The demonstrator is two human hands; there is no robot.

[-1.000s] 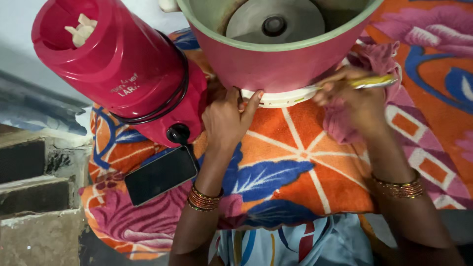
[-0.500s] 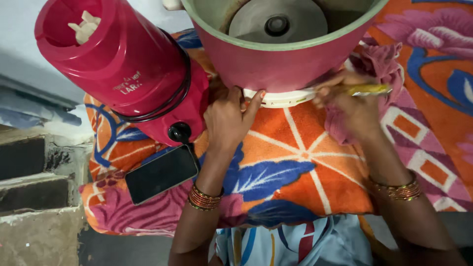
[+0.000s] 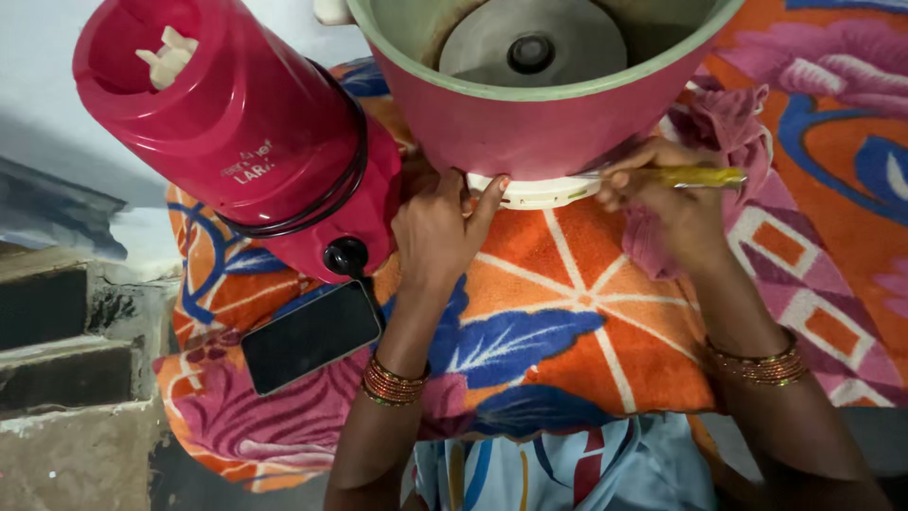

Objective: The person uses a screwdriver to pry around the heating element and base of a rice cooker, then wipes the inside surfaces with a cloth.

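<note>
A large pink appliance tub [image 3: 530, 118] with a green rim and a grey disc inside stands on a patterned orange cloth [image 3: 567, 312]. My left hand [image 3: 440, 227] rests with its fingers against the tub's white base ring [image 3: 539, 192]. My right hand [image 3: 667, 194] grips a yellow-handled screwdriver [image 3: 695, 177] whose tip points left at the base ring. A pink rag [image 3: 719, 123] lies bunched under and behind my right hand.
A red mixer base [image 3: 236, 132] stands tilted at the left, its black cord wrapped around it. A black phone [image 3: 310, 336] lies face up on the cloth below it. Stone steps [image 3: 66, 378] drop away at the far left.
The view has shifted slightly. My right hand and the screwdriver have stayed at the base ring, with the tip edging along it. My left hand holds its place.
</note>
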